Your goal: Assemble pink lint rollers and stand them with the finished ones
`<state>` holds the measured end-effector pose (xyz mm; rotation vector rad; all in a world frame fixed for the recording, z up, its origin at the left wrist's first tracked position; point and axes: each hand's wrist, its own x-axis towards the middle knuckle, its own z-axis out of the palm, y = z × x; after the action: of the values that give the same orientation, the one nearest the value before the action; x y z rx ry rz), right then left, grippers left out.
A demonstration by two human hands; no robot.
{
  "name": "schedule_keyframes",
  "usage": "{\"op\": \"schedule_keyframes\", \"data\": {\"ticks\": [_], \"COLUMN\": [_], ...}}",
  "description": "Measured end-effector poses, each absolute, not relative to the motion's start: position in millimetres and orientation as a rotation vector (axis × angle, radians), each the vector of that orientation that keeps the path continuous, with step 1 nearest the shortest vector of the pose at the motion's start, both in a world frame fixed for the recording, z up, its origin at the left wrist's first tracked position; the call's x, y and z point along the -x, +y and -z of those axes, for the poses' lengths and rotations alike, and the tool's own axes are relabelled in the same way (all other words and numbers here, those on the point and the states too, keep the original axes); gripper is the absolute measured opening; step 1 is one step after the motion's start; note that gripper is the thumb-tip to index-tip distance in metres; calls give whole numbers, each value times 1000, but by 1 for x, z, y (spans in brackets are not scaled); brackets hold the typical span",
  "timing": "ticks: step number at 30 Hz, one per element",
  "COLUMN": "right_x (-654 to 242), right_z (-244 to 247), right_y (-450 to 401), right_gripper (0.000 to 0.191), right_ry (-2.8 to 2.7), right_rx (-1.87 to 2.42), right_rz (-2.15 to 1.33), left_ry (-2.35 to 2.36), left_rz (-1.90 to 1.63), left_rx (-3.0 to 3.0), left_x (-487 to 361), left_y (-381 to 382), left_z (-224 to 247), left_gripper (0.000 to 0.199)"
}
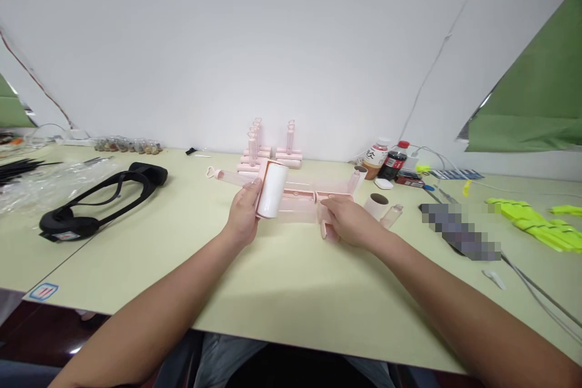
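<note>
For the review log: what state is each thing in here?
White roll: tilted, in left hand
Pink part: touched by right hand; grip partly hidden
Cola: upright, capped
Amber drink: upright
Near spare roll: core open, unheld
Headset: lying, unworn
Earbud: lying loose

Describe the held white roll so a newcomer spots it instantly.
Start at the pale table and find the left hand above it. The white roll is in that hand, with pink plastic along its side. Unlike the two rolls near the right hand, it is hand-held.
</note>
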<state>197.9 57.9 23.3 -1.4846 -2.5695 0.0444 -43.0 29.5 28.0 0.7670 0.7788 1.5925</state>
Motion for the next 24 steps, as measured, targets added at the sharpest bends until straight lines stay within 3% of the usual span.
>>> {"op": "schedule_keyframes", "data": {"ticks": [6,12,14,19,21,24], "right_x": [-198,-160,-148,-148,-153,-155], "right_z": [-15,-8,-3,6,6,4], "right_y": [42,1,-6,-8,-9,-12], "right_gripper": [34,67,63,46,37,25], "right_ry": [-2314,-1786,-1617,-1573,-1702,-1885], "right_rx": [1243,853,786,923,1008,1114], "right_rz": [-219,-1294,-1436,-1321,-1202,-1027], "left_ry": [857,877,904,1111,1212,1389], "left_rz": [-1535,-1408,-1280,-768,-573,-805], "left_rx": [-807,-1085,-1282,-1911,-2072,-2296], "left_x": [37,9,6,36,51,54], "left_y": [26,3,-4,-18,-24,-28], "left_z": [-19,-18,-18,-38,-55,-79], "left_gripper": [45,50,50,37,41,30]}}
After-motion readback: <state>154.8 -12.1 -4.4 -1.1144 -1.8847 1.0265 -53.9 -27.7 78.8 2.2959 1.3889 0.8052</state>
